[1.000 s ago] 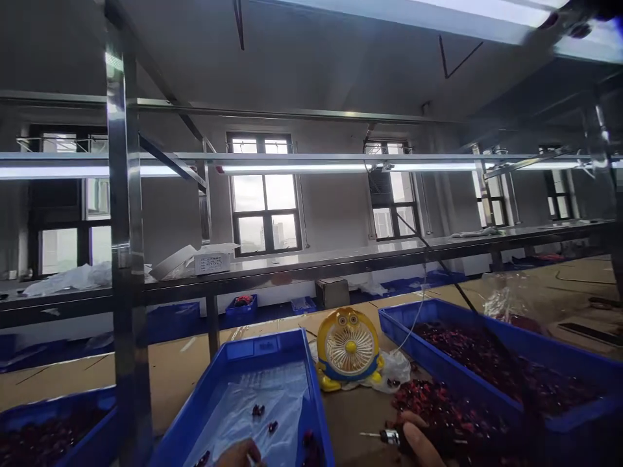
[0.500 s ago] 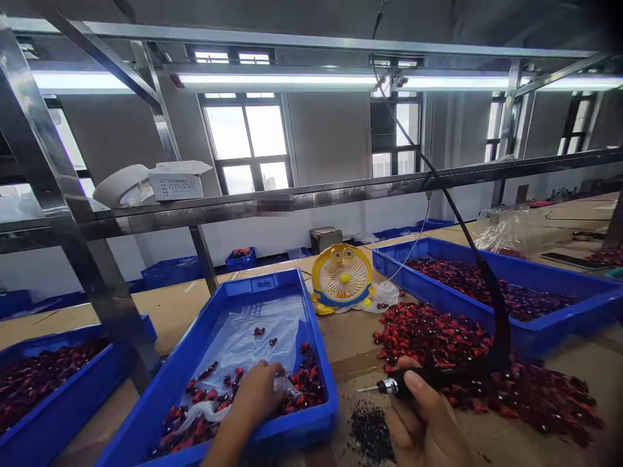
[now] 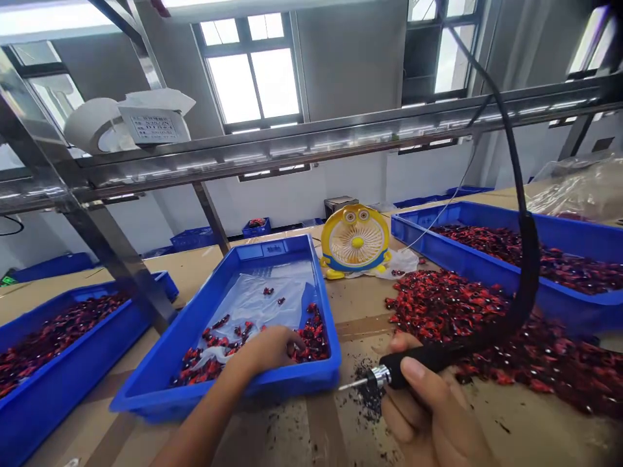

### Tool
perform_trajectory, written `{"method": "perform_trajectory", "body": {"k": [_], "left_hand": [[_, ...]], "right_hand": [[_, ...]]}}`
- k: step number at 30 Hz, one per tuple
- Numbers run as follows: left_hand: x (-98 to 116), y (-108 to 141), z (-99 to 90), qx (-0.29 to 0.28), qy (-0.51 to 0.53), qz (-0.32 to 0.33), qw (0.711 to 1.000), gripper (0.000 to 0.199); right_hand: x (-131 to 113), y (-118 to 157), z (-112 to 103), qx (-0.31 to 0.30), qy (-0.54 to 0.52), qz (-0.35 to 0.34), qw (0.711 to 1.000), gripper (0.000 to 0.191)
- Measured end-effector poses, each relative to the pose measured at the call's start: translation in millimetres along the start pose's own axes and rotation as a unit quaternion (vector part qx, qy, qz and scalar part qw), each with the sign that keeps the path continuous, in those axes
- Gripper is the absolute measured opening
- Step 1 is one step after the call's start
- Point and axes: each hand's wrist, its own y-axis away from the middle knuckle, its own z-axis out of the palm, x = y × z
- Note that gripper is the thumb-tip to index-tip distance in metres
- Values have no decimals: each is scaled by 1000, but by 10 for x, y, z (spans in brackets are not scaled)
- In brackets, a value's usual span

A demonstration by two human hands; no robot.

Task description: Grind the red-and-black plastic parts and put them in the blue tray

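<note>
My right hand (image 3: 428, 395) grips a rotary tool handpiece (image 3: 418, 363), black with a silver collar and a thin metal bit pointing left. Its black cable curves up and out of view at the top. My left hand (image 3: 272, 350) reaches over the near wall of a blue tray (image 3: 318, 285), fingers curled down among small red and black parts (image 3: 311, 334). The fingertips are hidden, so what they pinch is unclear. Clear plastic sheeting (image 3: 233, 305) lines this tray. A heap of similar parts (image 3: 448, 305) lies on the table beyond the tool.
Black shavings (image 3: 370, 389) lie under the bit. A yellow character-shaped fan (image 3: 357, 240) stands behind the middle tray. Blue trays of parts stand left (image 3: 73, 350) and right (image 3: 549, 285). A metal shelf rail (image 3: 292, 146) crosses above, holding a tape roll (image 3: 92, 126) and a small box (image 3: 153, 123).
The view has tilted down and come closer to the table. My left hand has shifted toward the tray's near right corner, fingers curled lower. My right hand still holds the tool, its bit angled more downward.
</note>
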Motion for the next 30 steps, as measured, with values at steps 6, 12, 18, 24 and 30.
{"method": "perform_trajectory", "body": {"k": [6, 12, 18, 24, 30], "left_hand": [[-36, 34, -55, 10, 109, -10, 994, 24], [49, 268, -127, 160, 338, 2, 927, 40], [325, 567, 71, 281, 549, 11, 787, 68], [530, 801, 487, 292, 613, 14, 734, 61], [661, 828, 644, 372, 492, 65, 785, 20]], "right_hand": [[5, -69, -70, -8, 5, -20, 1000, 46], [-11, -173, -89, -12, -1, -53, 999, 53], [57, -198, -84, -18, 0, -43, 999, 41], [211, -97, -75, -5, -4, -68, 998, 51], [259, 46, -20, 15, -11, -20, 1000, 55]]}}
